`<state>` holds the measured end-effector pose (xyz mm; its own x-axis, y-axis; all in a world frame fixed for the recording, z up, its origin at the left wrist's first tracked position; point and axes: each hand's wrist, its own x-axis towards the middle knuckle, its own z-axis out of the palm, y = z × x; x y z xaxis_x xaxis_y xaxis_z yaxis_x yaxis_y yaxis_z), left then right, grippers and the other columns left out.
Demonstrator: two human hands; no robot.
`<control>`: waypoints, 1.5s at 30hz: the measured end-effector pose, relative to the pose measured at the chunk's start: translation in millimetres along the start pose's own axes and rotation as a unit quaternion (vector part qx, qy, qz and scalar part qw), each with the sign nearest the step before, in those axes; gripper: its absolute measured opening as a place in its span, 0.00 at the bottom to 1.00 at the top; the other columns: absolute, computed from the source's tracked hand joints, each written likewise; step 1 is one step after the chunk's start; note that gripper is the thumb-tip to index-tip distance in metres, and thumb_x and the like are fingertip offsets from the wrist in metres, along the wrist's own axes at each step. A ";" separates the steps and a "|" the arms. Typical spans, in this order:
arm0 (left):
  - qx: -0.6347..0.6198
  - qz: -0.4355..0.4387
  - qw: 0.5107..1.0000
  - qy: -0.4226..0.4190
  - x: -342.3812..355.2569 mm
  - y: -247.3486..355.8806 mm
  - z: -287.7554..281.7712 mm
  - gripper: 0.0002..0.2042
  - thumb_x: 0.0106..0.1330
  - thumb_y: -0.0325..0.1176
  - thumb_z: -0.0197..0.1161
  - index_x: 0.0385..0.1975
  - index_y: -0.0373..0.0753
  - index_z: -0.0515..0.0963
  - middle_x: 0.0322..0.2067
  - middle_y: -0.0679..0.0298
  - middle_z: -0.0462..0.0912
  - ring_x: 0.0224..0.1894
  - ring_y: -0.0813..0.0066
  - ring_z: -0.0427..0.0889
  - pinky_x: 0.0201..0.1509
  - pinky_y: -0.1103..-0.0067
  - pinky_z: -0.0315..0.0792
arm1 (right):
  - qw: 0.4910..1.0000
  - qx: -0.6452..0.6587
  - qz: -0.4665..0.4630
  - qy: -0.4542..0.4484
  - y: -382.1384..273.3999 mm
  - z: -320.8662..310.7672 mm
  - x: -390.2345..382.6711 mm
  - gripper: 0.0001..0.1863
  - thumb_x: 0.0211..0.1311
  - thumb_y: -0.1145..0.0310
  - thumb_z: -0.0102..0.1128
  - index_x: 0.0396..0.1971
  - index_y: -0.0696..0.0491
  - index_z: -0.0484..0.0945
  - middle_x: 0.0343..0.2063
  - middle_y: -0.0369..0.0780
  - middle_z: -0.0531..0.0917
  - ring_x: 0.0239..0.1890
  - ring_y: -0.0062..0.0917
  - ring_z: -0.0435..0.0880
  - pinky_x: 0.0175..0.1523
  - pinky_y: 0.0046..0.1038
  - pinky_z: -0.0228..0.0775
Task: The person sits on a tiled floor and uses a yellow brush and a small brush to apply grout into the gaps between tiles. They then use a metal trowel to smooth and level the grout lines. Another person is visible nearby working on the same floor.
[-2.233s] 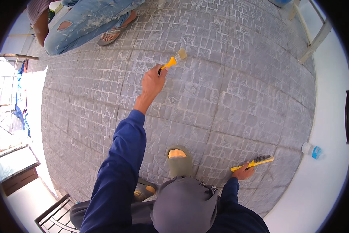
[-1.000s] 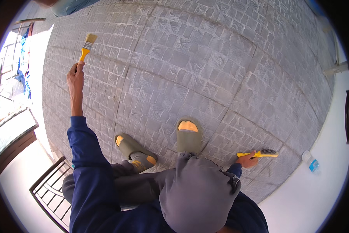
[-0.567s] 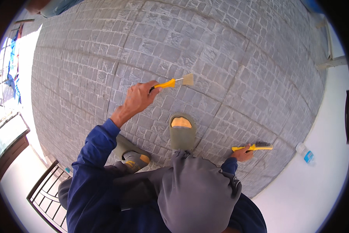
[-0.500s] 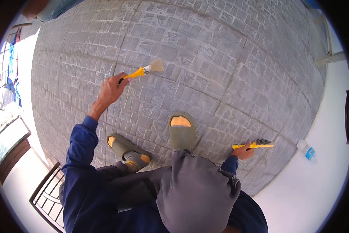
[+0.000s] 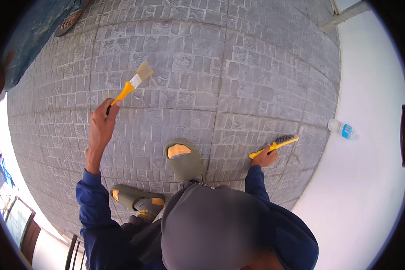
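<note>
The fingers (image 5: 115, 106) of the left hand (image 5: 101, 128) are wrapped round the handle end of a flat paintbrush (image 5: 127, 88), which is held over the grey stone-patterned paving (image 5: 180, 121), left of centre; whether its bristles touch the paving cannot be told. The paintbrush can be judged light, its yellow handle stiff and smooth, its pale bristles soft and easily splayed; it is best gripped behind the metal ferrule. Farther right, olive slides (image 5: 184, 165) are worn on the feet. By the right hand (image 5: 264, 158), a wire brush (image 5: 281, 144) is grasped at its yellow handle; it is probably light but rigid, its dark wires scratchy and best left untouched. A clear water bottle (image 5: 345, 130) is seen beside the white wall (image 5: 369, 90).
</note>
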<state>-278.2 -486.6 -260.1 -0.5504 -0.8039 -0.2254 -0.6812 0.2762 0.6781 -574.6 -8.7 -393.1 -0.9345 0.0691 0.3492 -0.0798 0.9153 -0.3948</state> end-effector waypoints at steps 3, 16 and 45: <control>-0.042 0.072 0.996 -0.010 10.4 78.6 82.2 0.12 0.67 0.39 0.61 0.35 0.34 0.78 0.16 0.52 0.74 0.16 0.56 0.74 0.21 0.68 0.65 | 1.000 -0.002 0.008 -0.015 -3.6 -2.8 -0.3 0.23 0.62 0.55 0.59 0.37 0.65 0.75 0.32 0.49 0.71 0.38 0.44 0.70 0.45 0.43 0.60; 0.071 0.008 0.997 -0.024 44.8 36.4 96.9 0.15 0.67 0.45 0.59 0.37 0.38 0.79 0.22 0.51 0.80 0.26 0.47 0.80 0.29 0.62 0.71 | 1.000 0.008 0.013 -0.017 0.3 -4.5 -1.5 0.23 0.62 0.55 0.59 0.41 0.63 0.76 0.37 0.51 0.72 0.42 0.46 0.71 0.47 0.42 0.62; -0.289 -0.361 0.883 -0.082 -235.4 -42.1 -93.0 0.19 0.71 0.46 0.55 0.31 0.33 0.78 0.17 0.70 0.68 0.19 0.84 0.66 0.21 0.80 0.59 | 0.785 0.355 -0.397 -0.315 -299.6 12.7 5.0 0.19 0.54 0.67 0.65 0.39 0.64 0.71 0.39 0.47 0.68 0.43 0.37 0.70 0.47 0.36 0.64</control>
<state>-75.1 -358.0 -170.5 -0.1681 -0.5599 -0.8113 -0.5491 -0.6304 0.5488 -559.8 -287.6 -283.8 -0.4607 -0.8268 0.3229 -0.6883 0.1030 -0.7181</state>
